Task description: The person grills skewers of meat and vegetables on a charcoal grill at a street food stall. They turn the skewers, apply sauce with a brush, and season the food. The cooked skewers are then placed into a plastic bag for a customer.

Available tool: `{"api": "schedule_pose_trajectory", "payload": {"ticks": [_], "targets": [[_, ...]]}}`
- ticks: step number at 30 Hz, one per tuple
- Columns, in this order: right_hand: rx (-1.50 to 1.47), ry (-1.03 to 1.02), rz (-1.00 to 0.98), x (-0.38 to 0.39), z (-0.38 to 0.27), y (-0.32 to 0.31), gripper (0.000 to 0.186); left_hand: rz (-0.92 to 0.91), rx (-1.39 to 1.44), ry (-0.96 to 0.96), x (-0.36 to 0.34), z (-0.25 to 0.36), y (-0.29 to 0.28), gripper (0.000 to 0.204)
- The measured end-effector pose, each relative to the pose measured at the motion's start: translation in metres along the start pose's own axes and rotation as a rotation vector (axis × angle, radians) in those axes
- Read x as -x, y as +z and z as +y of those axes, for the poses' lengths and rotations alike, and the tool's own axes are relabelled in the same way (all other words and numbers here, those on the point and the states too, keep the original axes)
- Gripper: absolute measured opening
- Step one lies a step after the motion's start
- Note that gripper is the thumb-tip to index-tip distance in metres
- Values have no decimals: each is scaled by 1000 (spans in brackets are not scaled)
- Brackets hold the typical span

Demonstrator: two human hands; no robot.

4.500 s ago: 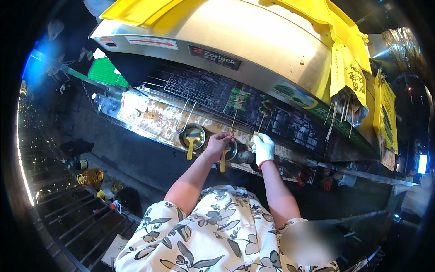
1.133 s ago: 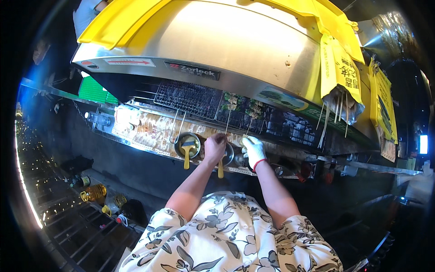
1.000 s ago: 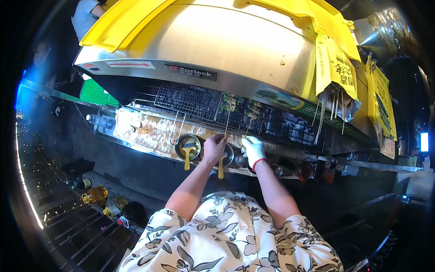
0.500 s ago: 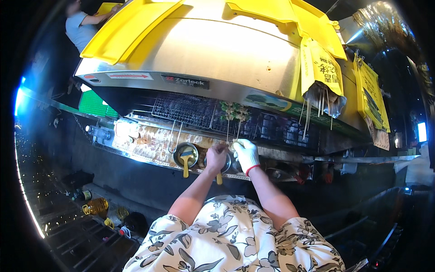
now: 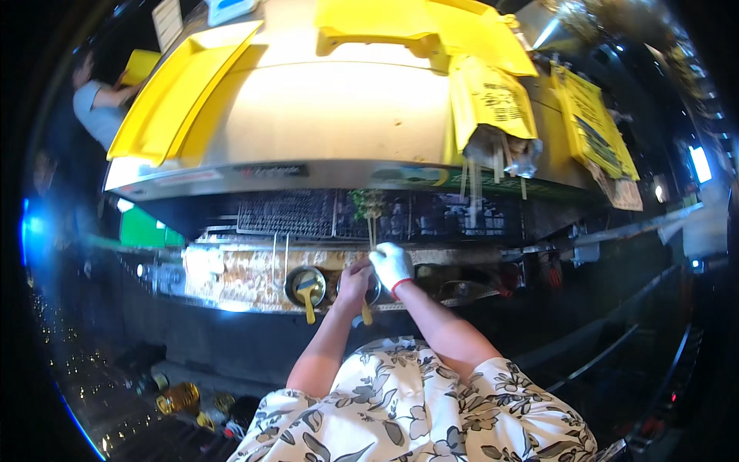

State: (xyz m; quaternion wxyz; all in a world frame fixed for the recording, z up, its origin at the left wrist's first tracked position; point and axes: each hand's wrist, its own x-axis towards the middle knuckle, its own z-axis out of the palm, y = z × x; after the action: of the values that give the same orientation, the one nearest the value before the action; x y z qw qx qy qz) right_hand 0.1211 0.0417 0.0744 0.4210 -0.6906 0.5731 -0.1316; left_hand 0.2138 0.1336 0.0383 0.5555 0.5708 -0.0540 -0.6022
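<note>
Two thin skewers (image 5: 372, 231) reach from my hands to the grill, with green-topped food (image 5: 368, 205) on their far ends over the grate. My right hand (image 5: 391, 264), in a white glove with a red cuff, is closed around the skewers' near part. Close beside it, my bare left hand (image 5: 354, 280) has its fingers curled shut near the stick ends. Whatever the left fingers hold is hidden. Left of that hand stands a metal bowl (image 5: 290, 291) with a yellow-handled brush (image 5: 309, 308) in it. A second bowl (image 5: 374, 292) is partly covered by my hands, with another yellow handle (image 5: 367, 314) showing.
A wire rack (image 5: 283, 212) lies on the grill's left part. Above it juts a metal hood (image 5: 339, 100) bearing yellow trays (image 5: 185, 96). A yellow bag (image 5: 493, 100) of skewers hangs at right. Bottles (image 5: 178, 398) stand low left. A person (image 5: 100, 108) is at far left.
The view has shifted, so the hood and grill appear lower and further left. Both hands stay together by the skewers, and the food remains over the grate.
</note>
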Motion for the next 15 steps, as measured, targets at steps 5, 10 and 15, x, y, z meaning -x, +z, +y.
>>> {"api": "schedule_pose_trajectory", "payload": {"ticks": [5, 10, 15], "targets": [[99, 34, -72, -18, 12, 9, 26, 14, -164, -23, 7, 13, 14, 36], [41, 133, -102, -24, 16, 8, 26, -76, -194, 87, 30, 30, 17, 34], [151, -15, -117, -41, 42, 8, 29, -75, -495, 232, 30, 45, 23, 35]]}}
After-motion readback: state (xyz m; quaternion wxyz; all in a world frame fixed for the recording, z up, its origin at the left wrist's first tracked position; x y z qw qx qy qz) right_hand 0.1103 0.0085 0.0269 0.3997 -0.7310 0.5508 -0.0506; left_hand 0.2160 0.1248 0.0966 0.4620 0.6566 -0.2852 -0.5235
